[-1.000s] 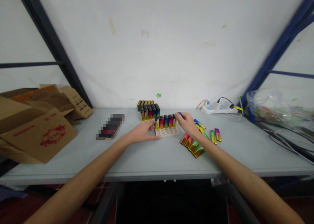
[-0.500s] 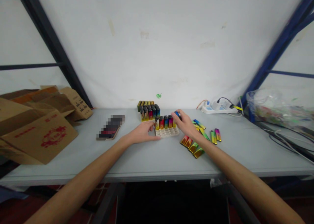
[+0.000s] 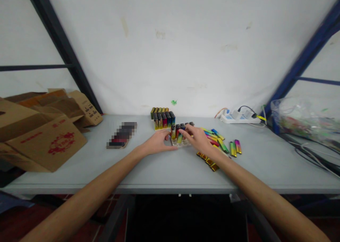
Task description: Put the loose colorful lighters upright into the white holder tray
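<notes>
My left hand (image 3: pixel 158 141) grips the left end of a white tray (image 3: pixel 182 144) with round holes, thumb along the near side and fingers behind. Several metallic-coloured lighters (image 3: pixel 173 132) stand upright in the tray. Over its front part, my right hand (image 3: pixel 198 138) pinches a blue and yellow-green lighter (image 3: pixel 180 138), tilted with its lower end toward the holes. Whether that end sits in a hole I cannot tell. My right hand hides the tray's right end. Loose lighters (image 3: pixel 222 145) lie to the right of and below my right hand.
Behind the tray stands a block of upright lighters (image 3: pixel 164 121) by the wall. An open cardboard box (image 3: pixel 47 139) is at the left, with a blurred-out phone (image 3: pixel 122 135) nearer the middle. A power strip (image 3: pixel 240 119), cables and a plastic bag (image 3: pixel 300 116) lie at the right.
My right hand has moved left and over the tray, bringing the lighter from the right side down to the front holes. My left hand stays at the tray. The view has shifted slightly.
</notes>
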Tool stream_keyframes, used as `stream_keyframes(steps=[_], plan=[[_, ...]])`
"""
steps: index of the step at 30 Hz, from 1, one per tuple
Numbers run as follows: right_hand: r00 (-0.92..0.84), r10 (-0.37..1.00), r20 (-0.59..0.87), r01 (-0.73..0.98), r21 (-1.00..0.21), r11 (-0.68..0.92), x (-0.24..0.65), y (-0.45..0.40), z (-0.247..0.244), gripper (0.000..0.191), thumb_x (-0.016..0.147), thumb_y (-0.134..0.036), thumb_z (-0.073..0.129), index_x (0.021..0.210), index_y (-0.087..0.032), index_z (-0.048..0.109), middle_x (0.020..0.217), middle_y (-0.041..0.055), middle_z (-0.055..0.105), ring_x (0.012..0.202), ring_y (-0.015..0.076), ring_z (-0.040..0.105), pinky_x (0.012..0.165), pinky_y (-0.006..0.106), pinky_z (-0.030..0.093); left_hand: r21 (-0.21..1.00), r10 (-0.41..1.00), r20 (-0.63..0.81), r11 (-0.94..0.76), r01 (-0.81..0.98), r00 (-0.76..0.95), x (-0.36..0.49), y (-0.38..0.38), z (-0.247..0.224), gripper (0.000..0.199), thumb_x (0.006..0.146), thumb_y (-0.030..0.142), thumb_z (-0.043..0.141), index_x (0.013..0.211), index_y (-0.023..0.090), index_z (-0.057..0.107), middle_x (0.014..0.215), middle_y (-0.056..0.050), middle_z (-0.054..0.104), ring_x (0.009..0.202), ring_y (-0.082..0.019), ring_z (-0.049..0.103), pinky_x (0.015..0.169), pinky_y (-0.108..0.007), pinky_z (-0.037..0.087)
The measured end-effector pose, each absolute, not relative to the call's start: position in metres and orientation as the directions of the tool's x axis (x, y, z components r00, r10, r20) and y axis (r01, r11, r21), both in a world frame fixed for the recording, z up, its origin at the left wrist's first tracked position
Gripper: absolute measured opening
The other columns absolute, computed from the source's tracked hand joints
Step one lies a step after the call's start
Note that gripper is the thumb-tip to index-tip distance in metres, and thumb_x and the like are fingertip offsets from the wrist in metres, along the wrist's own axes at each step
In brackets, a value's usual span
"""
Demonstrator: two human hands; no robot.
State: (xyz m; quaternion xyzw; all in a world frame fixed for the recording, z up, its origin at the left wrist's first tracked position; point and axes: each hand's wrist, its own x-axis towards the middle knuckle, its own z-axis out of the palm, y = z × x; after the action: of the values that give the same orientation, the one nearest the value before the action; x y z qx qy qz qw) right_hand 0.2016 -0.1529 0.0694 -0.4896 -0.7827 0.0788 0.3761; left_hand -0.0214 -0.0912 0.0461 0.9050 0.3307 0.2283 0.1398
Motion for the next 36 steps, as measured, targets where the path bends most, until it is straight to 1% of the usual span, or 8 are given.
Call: stream_keyframes(steps=[5,9,12,16,21,24,31,36], plan=[[-0.311,0.818,0.483,0.731,-0.429,0.531,0.197,-0.139,0.051,0.024,0.103,-0.037,0.053,0.084,-0.022,0.053,0.072,0.0013,0.063,0.062,0.0167,0.055,0.062,0.026,0.034,0.4,0.662,0.323,-0.743,0.536,0.676,-0.019,-0.093,0.046,0.049,0.073,0.065,0.074,0.087,0.021,0.059,0.08,0.0,0.058,0.071,-0.019,0.053,0.065,-0.031,0.041],[-0.351,0.803,0.481,0.732,-0.394,0.556,0.196,-0.133,0.044,0.018,0.104,-0.032,0.052,0.09,-0.021,0.054,0.079,0.0032,0.065,0.067,0.0174,0.057,0.064,0.027,0.036,0.394,0.658,0.324,-0.747,0.536,0.679,-0.019,-0.092,0.045,0.05,0.073,0.067,0.074,0.087,0.021,0.06,0.081,-0.001,0.059,0.072,-0.02,0.054,0.066,-0.032,0.042],[-0.388,0.802,0.455,0.763,-0.329,0.556,0.196,-0.131,0.045,0.015,0.105,-0.03,0.051,0.093,-0.021,0.054,0.081,0.0039,0.065,0.069,0.0176,0.057,0.065,0.028,0.036,0.393,0.652,0.327,-0.752,0.529,0.684,-0.019,-0.09,0.043,0.051,0.073,0.067,0.074,0.091,0.021,0.061,0.082,-0.001,0.06,0.073,-0.02,0.056,0.067,-0.032,0.043],[-0.442,0.777,0.448,0.773,-0.249,0.584,0.198,-0.129,0.049,0.012,0.105,-0.027,0.052,0.096,-0.019,0.053,0.089,0.0069,0.066,0.074,0.0189,0.058,0.068,0.029,0.037,0.371,0.652,0.318,-0.754,0.542,0.688,-0.019,-0.089,0.042,0.051,0.074,0.068,0.074,0.088,0.021,0.06,0.082,-0.002,0.06,0.073,-0.021,0.056,0.067,-0.032,0.042],[-0.422,0.795,0.435,0.779,-0.274,0.564,0.196,-0.126,0.048,0.015,0.106,-0.028,0.048,0.094,-0.02,0.052,0.081,0.0035,0.064,0.069,0.0174,0.056,0.066,0.028,0.036,0.375,0.66,0.309,-0.746,0.55,0.684,-0.019,-0.09,0.043,0.051,0.074,0.068,0.074,0.087,0.021,0.059,0.082,-0.002,0.06,0.073,-0.021,0.056,0.067,-0.033,0.043],[-0.418,0.804,0.422,0.782,-0.284,0.555,0.195,-0.127,0.048,0.018,0.106,-0.03,0.048,0.092,-0.02,0.052,0.079,0.0036,0.064,0.068,0.0176,0.055,0.066,0.029,0.037,0.387,0.658,0.314,-0.747,0.541,0.685,-0.019,-0.091,0.044,0.05,0.074,0.066,0.074,0.09,0.02,0.06,0.083,-0.002,0.062,0.074,-0.021,0.057,0.068,-0.033,0.043],[-0.459,0.757,0.465,0.746,-0.261,0.613,0.197,-0.128,0.048,0.015,0.107,-0.028,0.047,0.096,-0.019,0.054,0.091,0.0064,0.066,0.078,0.0186,0.058,0.074,0.03,0.042,0.38,0.648,0.31,-0.755,0.534,0.696,-0.019,-0.091,0.045,0.05,0.074,0.064,0.075,0.091,0.02,0.061,0.084,-0.002,0.062,0.074,-0.021,0.058,0.068,-0.032,0.044],[-0.501,0.779,0.377,0.774,-0.207,0.598,0.196,-0.131,0.054,0.015,0.107,-0.027,0.048,0.102,-0.016,0.057,0.101,0.0107,0.069,0.085,0.0195,0.063,0.076,0.029,0.043,0.373,0.643,0.311,-0.76,0.532,0.7,-0.018,-0.092,0.047,0.048,0.075,0.063,0.075,0.091,0.019,0.061,0.084,-0.002,0.061,0.074,-0.02,0.057,0.068,-0.031,0.043]])
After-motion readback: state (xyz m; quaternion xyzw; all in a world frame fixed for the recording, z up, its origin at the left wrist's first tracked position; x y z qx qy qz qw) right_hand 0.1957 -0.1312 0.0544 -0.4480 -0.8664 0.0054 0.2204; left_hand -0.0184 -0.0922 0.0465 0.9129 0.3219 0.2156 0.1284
